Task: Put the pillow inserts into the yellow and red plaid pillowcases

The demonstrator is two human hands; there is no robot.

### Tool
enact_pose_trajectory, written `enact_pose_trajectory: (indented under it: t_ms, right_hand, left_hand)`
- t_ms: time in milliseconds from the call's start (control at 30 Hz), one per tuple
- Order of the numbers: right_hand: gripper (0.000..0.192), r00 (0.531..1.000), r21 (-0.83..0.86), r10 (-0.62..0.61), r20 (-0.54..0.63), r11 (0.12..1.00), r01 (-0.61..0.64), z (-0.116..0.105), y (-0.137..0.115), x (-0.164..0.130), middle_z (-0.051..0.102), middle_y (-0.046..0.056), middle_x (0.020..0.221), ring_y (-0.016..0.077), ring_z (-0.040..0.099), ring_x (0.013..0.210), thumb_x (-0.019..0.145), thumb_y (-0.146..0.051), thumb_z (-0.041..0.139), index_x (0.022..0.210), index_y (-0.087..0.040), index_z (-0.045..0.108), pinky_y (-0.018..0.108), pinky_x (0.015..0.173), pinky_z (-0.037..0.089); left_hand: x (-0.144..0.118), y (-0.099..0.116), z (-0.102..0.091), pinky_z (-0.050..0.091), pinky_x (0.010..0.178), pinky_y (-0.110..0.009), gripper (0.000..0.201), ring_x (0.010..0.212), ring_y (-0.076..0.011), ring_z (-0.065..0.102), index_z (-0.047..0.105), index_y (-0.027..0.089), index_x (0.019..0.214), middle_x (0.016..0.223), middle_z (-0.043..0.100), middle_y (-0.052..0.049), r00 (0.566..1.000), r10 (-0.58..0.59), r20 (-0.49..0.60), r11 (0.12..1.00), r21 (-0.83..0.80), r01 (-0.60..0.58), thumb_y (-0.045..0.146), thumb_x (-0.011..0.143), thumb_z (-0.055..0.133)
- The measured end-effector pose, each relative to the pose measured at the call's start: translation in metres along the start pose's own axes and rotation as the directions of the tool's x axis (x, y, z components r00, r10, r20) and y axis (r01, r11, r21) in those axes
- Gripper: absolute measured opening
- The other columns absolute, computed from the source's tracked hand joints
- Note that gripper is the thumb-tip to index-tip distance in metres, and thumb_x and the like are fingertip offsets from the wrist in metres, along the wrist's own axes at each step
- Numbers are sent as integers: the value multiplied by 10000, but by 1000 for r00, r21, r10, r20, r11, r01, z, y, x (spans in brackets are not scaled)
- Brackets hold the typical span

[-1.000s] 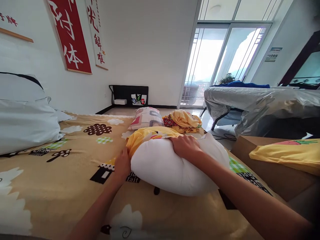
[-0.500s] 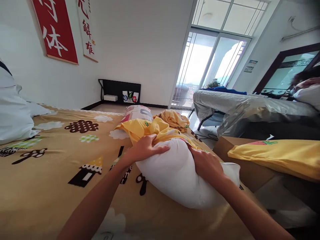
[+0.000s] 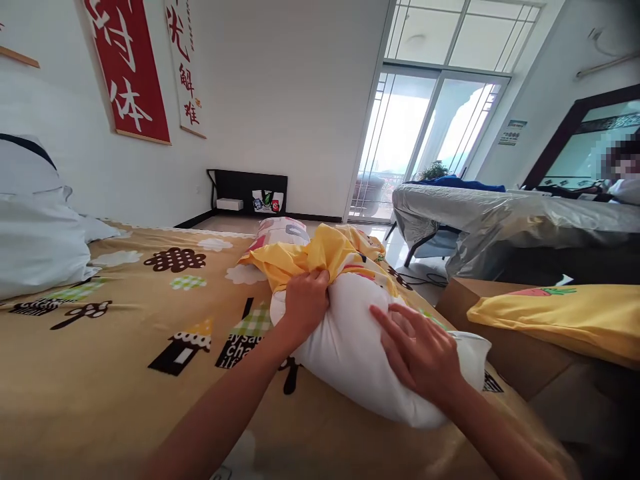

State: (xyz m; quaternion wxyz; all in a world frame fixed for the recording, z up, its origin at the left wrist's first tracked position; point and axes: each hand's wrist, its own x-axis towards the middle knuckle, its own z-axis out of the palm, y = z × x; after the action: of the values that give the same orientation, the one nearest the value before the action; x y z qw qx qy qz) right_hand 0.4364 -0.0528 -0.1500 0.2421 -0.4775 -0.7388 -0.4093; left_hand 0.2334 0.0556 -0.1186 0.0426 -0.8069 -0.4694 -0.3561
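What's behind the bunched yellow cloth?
Behind the bunched yellow cloth, a pink-and-white patterned cushion and another yellow bundle show in part; their lower parts are covered.

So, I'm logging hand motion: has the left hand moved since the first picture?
Yes, rightward: the left hand was close beside the black house print and now grips yellow cloth well right of that print.

Your left hand (image 3: 306, 300) curls its fingertips out of sight in the yellow cloth (image 3: 325, 247), which also hides the white pillow's (image 3: 345, 340) far end and, toward the bed's (image 3: 115, 400) far edge, part of a patterned pillow (image 3: 281, 231). At the bed's left side, you lose white bedding (image 3: 40, 243) outside the view. Past its right edge, a yellow bundle (image 3: 560, 320) is cut off, and a person (image 3: 623, 160) is cropped and pixelated.
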Motion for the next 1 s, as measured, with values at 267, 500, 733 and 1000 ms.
enact_pose_trajectory:
  t_ms: [267,500,733,1000]
  right_hand:
    - [459,776,44,-8,631,999,-25,4,-20,59,585,114,1162,225,631,867,1009,-469,257,1322,-307,550,301,636,452]
    - [451,762,-51,111,637,994,-101,9,-23,53,611,111,1143,247,616,961,1021,-418,237,1392,-315,473,293,655,422]
    - [433,796,-166,193,574,979,-118,4,-16,42,596,90,1111,201,640,759,1013,-402,253,1373,-336,485,263,516,321]
    - [424,795,-203,229,561,970,-136,9,-15,47,604,93,1105,185,642,696,1003,-381,275,1356,-315,501,264,528,361]
  left_hand:
    - [-2,15,-25,429,609,-283,111,687,-211,633,593,181,856,715,655,-34,999,39,3,988,-147,-38,225,754,597]
    - [-41,-16,-2,410,606,-303,180,690,-202,600,591,163,999,759,625,-52,827,480,-293,866,310,-392,101,895,457]
    - [-33,-70,0,455,739,-355,257,829,-259,592,594,149,1075,891,637,-110,833,292,-471,944,285,-169,114,846,482]
    - [-46,-113,34,484,805,-371,149,847,-229,603,567,194,894,908,650,-74,916,-327,-233,888,-407,214,227,766,499]
